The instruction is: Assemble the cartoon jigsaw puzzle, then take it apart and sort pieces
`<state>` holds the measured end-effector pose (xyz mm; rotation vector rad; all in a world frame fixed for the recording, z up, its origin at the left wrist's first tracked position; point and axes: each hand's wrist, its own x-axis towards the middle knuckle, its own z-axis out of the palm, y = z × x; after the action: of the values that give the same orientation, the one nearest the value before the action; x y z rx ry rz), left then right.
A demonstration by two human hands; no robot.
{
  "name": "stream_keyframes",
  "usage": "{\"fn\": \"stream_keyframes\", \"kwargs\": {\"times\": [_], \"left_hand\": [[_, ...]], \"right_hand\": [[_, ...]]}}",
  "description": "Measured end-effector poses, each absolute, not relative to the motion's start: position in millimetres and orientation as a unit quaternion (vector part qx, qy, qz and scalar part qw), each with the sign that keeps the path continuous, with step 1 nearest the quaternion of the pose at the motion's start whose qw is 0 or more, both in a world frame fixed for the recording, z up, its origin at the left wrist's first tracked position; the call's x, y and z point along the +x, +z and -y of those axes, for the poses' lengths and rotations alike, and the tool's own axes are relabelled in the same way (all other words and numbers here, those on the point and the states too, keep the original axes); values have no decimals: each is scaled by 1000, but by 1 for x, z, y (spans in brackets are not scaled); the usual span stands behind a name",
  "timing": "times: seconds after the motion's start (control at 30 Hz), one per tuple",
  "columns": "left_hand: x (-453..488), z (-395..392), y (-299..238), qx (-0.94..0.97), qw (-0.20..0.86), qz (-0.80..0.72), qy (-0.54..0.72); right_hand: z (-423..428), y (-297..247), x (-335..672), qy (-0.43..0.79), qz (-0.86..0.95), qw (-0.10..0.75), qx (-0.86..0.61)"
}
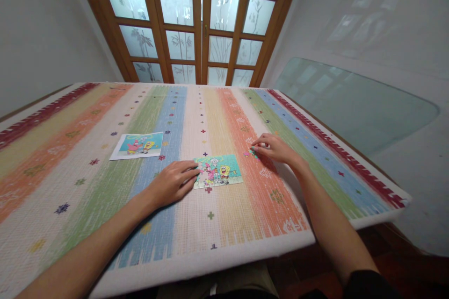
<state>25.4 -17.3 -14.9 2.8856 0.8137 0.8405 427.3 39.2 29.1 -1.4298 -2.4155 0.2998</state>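
A jigsaw puzzle (228,175) with a cartoon picture lies flat on the table, teal above and pale below. My left hand (177,180) rests at its left edge, fingers stretched out and their tips touching the puzzle. To the right of the puzzle, my right hand (271,148) is closed in a pinch low over an orange stripe. A small teal puzzle piece (253,150) shows at its fingertips, partly hidden by them. Just left of those fingertips lies a loose pink piece (246,153).
A printed reference picture (138,145) on white paper lies left of the puzzle, showing similar cartoon figures. A striped, patterned cloth (154,238) covers the table. Beyond stand wooden doors (201,23) with frosted panes; a glass sheet (351,103) is at the right wall.
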Motion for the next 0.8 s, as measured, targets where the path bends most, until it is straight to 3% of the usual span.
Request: {"fn": "stream_keyframes", "kwargs": {"times": [0.37,0.7,0.8], "left_hand": [[27,17,-14,928,-10,-260,268],[27,17,-13,928,3,-260,268],[26,17,-13,926,14,-263,270]], "right_hand": [[-35,21,406,145,867,142,-456],[-16,30,364,282,800,251,-466],[-3,30,337,322,812,244,-421]]}}
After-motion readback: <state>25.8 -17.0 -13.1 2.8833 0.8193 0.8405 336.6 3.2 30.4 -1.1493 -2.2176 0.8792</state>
